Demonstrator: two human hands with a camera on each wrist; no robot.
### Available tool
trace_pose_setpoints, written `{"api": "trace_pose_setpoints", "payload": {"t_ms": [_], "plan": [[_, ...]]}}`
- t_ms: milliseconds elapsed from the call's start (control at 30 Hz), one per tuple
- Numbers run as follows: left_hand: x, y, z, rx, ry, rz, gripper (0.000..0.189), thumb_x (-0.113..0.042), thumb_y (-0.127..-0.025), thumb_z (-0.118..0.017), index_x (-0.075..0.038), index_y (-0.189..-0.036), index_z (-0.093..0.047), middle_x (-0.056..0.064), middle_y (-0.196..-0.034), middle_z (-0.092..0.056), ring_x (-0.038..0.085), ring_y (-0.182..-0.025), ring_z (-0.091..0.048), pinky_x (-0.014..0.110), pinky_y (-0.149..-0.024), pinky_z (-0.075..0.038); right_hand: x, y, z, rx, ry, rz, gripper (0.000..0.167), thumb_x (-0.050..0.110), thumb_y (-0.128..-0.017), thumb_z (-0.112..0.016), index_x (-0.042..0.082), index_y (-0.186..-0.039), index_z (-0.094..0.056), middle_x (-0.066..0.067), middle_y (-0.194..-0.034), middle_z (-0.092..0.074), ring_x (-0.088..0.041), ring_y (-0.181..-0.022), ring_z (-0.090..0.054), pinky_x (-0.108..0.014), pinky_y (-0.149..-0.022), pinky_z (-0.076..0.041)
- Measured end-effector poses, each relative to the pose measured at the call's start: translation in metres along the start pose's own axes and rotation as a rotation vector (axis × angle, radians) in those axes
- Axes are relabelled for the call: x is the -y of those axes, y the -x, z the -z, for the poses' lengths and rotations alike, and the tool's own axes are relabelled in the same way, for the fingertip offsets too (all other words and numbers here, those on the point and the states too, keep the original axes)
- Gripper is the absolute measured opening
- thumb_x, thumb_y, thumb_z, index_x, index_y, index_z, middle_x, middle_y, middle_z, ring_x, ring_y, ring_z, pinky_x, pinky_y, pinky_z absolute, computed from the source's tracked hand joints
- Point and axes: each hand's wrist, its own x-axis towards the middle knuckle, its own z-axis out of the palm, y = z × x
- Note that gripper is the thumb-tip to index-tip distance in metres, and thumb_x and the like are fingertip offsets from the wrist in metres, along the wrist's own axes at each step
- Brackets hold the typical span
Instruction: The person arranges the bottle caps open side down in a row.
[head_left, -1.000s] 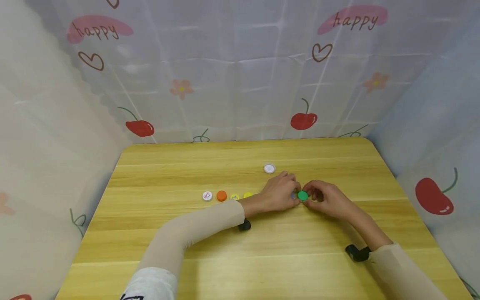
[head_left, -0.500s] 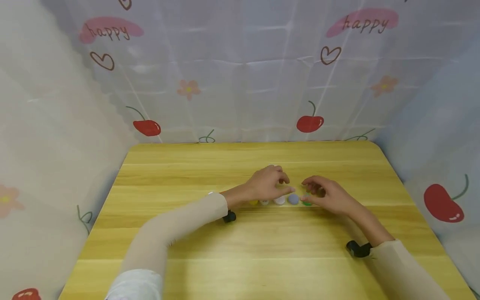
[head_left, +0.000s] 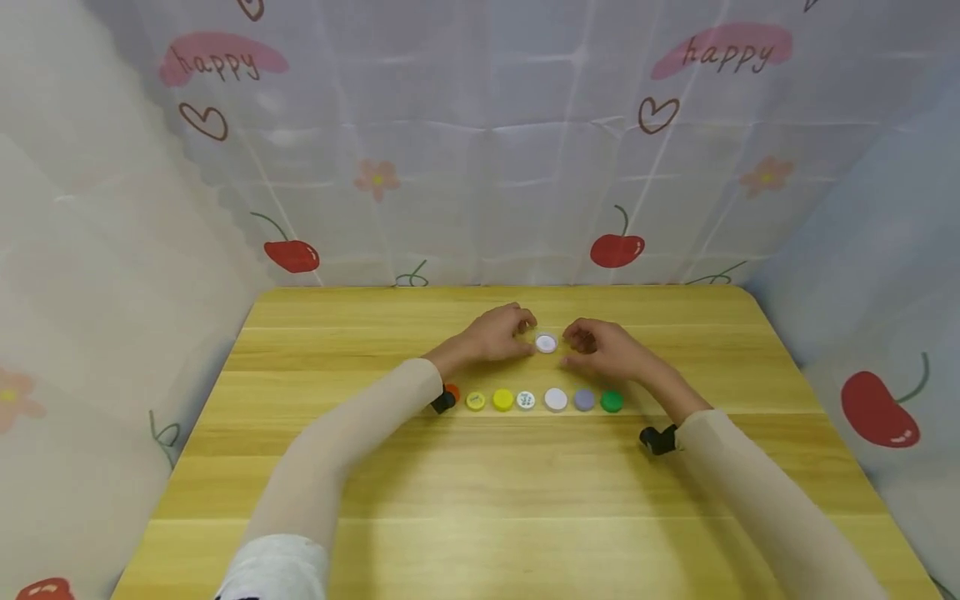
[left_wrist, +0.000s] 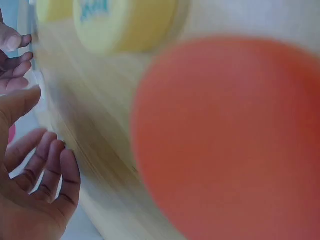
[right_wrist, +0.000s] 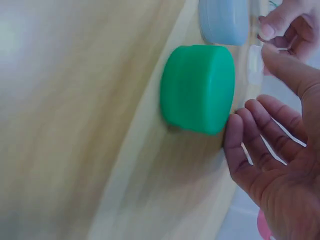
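Observation:
A white bottle cap [head_left: 546, 342] with a clear rim lies alone toward the back of the table. My left hand [head_left: 495, 336] is just left of it, thumb and fingers spread apart with nothing held. From the other side, my right hand [head_left: 611, 348] faces the same cap, its fingers loosely bent and a gap between thumb and fingertips. Nearer to me runs a row of caps: an orange cap [head_left: 452, 392] partly behind the left wrist camera, a printed yellow cap [head_left: 476, 402], a plain yellow cap [head_left: 503, 400], a printed white cap [head_left: 526, 401], a white cap [head_left: 556, 400], a purple cap [head_left: 584, 400] and a green cap [head_left: 612, 402].
The wooden table [head_left: 495, 500] extends in front of and around the caps. A patterned curtain [head_left: 480, 167] hangs along its back edge and both sides. In the right wrist view the green cap [right_wrist: 197, 90] stands close below the right hand.
Both hands have left the green and purple caps in the row and moved back to either side of the lone white cap. The green cap now lies at the row's right end.

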Motion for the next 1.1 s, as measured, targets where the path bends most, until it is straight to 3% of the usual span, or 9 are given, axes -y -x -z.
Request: {"api": "trace_pose_setpoints", "payload": {"t_ms": [200, 467, 800, 933, 1100], "plan": [[0.002, -0.008, 0.002, 0.016, 0.026, -0.04, 0.043, -0.037, -0.096, -0.082, -0.014, -0.131, -0.074, 0.003, -0.12, -0.068, 0.019, -0.111, -0.065, 0.036, -0.101, -0.056, 0.007, -0.021, -0.004, -0.001, 0.042, 0.001, 0.045, 0.024, -0.092, -0.086, 0.002, -0.127, -0.068, -0.015, -0.114, -0.072, -0.028, -0.105, -0.069, -0.045, -0.096, -0.058], [-0.002, -0.015, 0.003, 0.045, -0.017, -0.067, 0.035, -0.035, -0.096, -0.082, -0.018, -0.127, -0.077, 0.002, -0.117, -0.068, 0.018, -0.108, -0.064, 0.036, -0.098, -0.055, 0.012, -0.03, -0.006, 0.005, 0.064, 0.009, 0.037, 0.02, -0.09, -0.087, 0.004, -0.12, -0.072, -0.015, -0.11, -0.074, -0.029, -0.102, -0.069, -0.047, -0.095, -0.058], [-0.004, -0.018, 0.003, 0.029, -0.029, -0.038, 0.041, -0.037, -0.098, -0.081, -0.02, -0.135, -0.075, 0.0, -0.113, -0.066, 0.016, -0.104, -0.063, 0.034, -0.095, -0.055, 0.013, -0.032, -0.003, -0.001, 0.063, -0.003, 0.034, 0.019, -0.091, -0.086, 0.006, -0.12, -0.074, -0.012, -0.107, -0.072, -0.028, -0.1, -0.068, -0.044, -0.092, -0.058], [-0.004, -0.019, 0.006, 0.02, -0.038, -0.071, 0.041, -0.039, -0.097, -0.082, -0.02, -0.133, -0.076, 0.0, -0.112, -0.067, 0.016, -0.103, -0.064, 0.033, -0.094, -0.055, 0.009, -0.031, -0.001, -0.013, 0.042, 0.005, 0.035, 0.021, -0.089, -0.088, 0.008, -0.12, -0.075, -0.01, -0.107, -0.074, -0.026, -0.099, -0.07, -0.04, -0.089, -0.059], [-0.006, -0.01, 0.007, -0.025, 0.027, -0.123, 0.037, -0.038, -0.096, -0.083, -0.021, -0.13, -0.078, -0.002, -0.109, -0.069, 0.014, -0.099, -0.064, 0.031, -0.088, -0.054, 0.006, -0.022, 0.0, -0.055, -0.006, 0.073, 0.035, 0.017, -0.087, -0.088, 0.01, -0.12, -0.076, -0.008, -0.107, -0.075, -0.023, -0.097, -0.07, -0.037, -0.086, -0.061]]}}
